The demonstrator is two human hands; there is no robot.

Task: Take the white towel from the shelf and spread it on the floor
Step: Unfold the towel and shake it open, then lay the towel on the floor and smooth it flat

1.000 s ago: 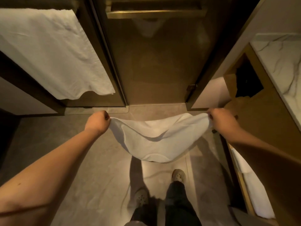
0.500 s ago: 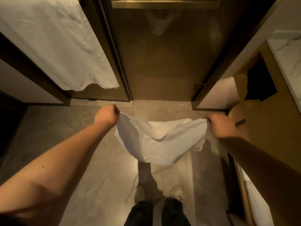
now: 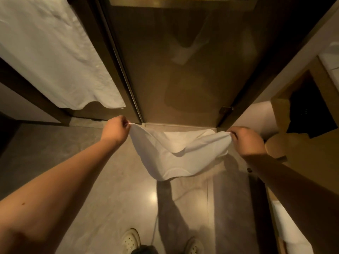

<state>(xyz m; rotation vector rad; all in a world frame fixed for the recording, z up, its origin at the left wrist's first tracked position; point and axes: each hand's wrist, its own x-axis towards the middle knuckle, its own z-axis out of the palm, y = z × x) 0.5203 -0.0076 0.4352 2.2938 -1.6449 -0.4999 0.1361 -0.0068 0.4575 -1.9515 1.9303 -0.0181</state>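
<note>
The white towel [image 3: 176, 156] hangs stretched between both hands, sagging in the middle above the tiled floor [image 3: 110, 198] in front of a glass door. My left hand [image 3: 114, 128] pinches its left corner. My right hand [image 3: 246, 141] grips its right corner. The towel's lower edge droops toward the floor; whether it touches the tiles I cannot tell.
A tinted glass door [image 3: 183, 70] with a metal frame stands straight ahead. Another white towel [image 3: 55, 57] hangs at the left. A wooden cabinet [image 3: 302, 153] with an open dark compartment stands at the right. My two shoes [image 3: 130, 241] show at the bottom.
Both hands have gone forward and down toward the door threshold with the towel, and my feet have shifted back in the frame.
</note>
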